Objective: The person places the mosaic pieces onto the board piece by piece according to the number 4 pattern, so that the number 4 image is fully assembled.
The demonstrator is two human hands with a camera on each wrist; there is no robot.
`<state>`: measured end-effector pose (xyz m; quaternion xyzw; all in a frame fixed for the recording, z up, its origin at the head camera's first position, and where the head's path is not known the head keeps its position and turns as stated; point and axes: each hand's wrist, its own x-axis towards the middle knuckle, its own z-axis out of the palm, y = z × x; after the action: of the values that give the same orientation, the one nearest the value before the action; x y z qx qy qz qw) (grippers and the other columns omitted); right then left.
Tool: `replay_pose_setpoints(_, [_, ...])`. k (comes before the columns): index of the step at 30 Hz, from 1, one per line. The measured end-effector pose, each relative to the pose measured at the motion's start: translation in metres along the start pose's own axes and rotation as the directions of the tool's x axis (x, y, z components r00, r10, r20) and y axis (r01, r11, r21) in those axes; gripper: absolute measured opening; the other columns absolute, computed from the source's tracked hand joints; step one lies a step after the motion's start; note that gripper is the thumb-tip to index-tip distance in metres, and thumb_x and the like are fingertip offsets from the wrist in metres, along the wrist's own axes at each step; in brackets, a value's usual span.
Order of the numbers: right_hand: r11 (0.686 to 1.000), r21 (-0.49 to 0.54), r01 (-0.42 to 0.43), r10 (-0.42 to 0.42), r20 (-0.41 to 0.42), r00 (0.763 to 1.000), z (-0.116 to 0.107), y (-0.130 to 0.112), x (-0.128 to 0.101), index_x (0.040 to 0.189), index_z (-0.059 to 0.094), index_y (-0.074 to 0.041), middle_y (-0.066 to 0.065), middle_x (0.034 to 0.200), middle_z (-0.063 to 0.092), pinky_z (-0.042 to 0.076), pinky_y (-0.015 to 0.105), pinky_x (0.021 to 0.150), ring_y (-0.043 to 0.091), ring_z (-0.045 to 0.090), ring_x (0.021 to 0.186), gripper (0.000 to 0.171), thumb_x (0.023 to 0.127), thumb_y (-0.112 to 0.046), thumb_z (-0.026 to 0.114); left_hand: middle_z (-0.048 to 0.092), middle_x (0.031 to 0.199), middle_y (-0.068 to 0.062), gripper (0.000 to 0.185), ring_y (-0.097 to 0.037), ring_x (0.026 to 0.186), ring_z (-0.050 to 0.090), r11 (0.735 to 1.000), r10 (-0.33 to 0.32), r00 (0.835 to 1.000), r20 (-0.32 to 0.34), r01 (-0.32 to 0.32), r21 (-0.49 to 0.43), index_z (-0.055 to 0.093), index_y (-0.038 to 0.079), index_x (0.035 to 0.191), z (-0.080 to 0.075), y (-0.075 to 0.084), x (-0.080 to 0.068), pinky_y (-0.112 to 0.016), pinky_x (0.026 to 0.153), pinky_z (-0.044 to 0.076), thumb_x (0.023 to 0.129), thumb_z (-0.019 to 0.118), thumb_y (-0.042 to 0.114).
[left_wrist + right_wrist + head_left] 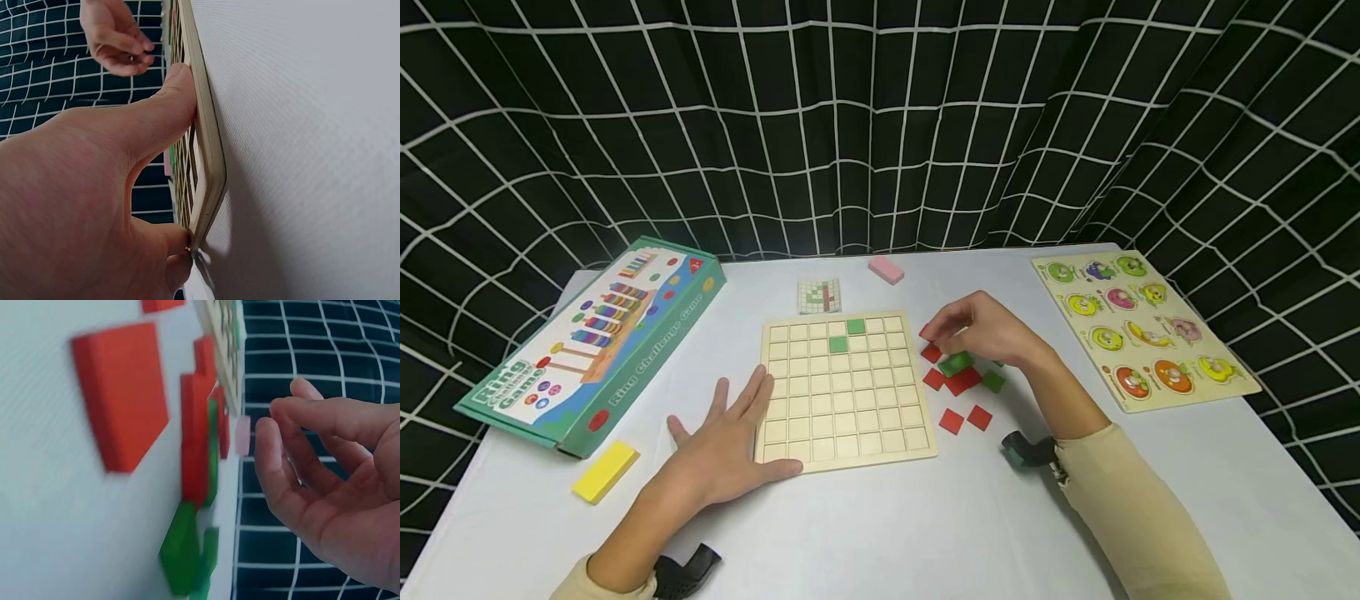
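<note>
Left hand (726, 446) lies flat, fingers spread, against the near-left edge of the wooden grid board (847, 387). Right of the board, right hand (981, 329) hovers over the loose red and green tiles (958, 375), fingers curled, holding nothing.

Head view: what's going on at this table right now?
A person sits at a white table with a wooden grid board. The left hand lies flat, its thumb against the board's left edge. The right hand hovers with curled fingers over a loose pile of red and green tiles beside the board; it seems to hold nothing. Two green tiles already sit in the board's upper rows.
</note>
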<state>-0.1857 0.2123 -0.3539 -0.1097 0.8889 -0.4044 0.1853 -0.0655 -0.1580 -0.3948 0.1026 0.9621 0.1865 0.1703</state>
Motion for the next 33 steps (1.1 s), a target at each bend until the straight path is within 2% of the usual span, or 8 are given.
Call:
replay_pose_setpoints(12, [0.996, -0.065, 0.055, -0.052, 0.047, 0.998, -0.015, 0.022, -0.007, 0.107, 0.08, -0.003, 0.015, 0.111, 0.076, 0.056, 0.034, 0.082, 0.031, 0.066, 0.105, 0.024, 0.086, 0.007, 0.072, 0.003, 0.178, -0.002, 0.126, -0.054, 0.158, -0.001, 1.0, -0.007, 1.0, 0.006, 0.007, -0.003, 0.013, 0.015, 0.169, 0.0, 0.0, 0.0, -0.097, 0.094, -0.003, 0.078, 0.071, 0.08])
replay_pose_setpoints(20, [0.992, -0.118, 0.049, -0.04, 0.081, 0.996, -0.016, 0.031, -0.005, 0.102, 0.081, -0.005, 0.012, 0.106, 0.076, 0.057, 0.033, 0.077, 0.032, 0.062, 0.101, 0.03, 0.081, 0.014, 0.071, 0.003, 0.178, -0.003, 0.125, -0.055, 0.158, 0.0, 1.0, -0.004, 1.0, 0.002, 0.004, -0.004, 0.016, 0.013, 0.168, 0.0, 0.001, 0.0, -0.097, 0.093, -0.004, 0.078, 0.072, 0.078])
replay_pose_setpoints(27, [0.979, -0.202, 0.027, -0.013, 0.071, 0.997, -0.013, 0.034, -0.004, 0.099, 0.082, -0.009, 0.008, 0.103, 0.074, 0.057, 0.033, 0.078, 0.028, 0.061, 0.097, 0.032, 0.078, 0.014, 0.073, 0.004, 0.178, -0.004, 0.125, -0.056, 0.157, 0.001, 1.0, -0.002, 1.0, -0.005, 0.002, -0.001, 0.016, 0.013, 0.168, 0.0, 0.0, 0.001, -0.097, 0.093, -0.004, 0.077, 0.072, 0.078])
replay_pose_setpoints(33, [0.974, -0.224, 0.041, -0.027, 0.065, 0.998, -0.013, 0.035, -0.003, 0.099, 0.082, -0.009, 0.006, 0.098, 0.075, 0.056, 0.033, 0.078, 0.026, 0.062, 0.092, 0.031, 0.078, 0.013, 0.075, 0.004, 0.178, -0.003, 0.126, -0.056, 0.157, 0.001, 1.0, -0.008, 1.0, -0.005, 0.008, -0.003, 0.016, 0.013, 0.168, 0.001, 0.0, 0.002, -0.097, 0.093, -0.004, 0.077, 0.072, 0.079])
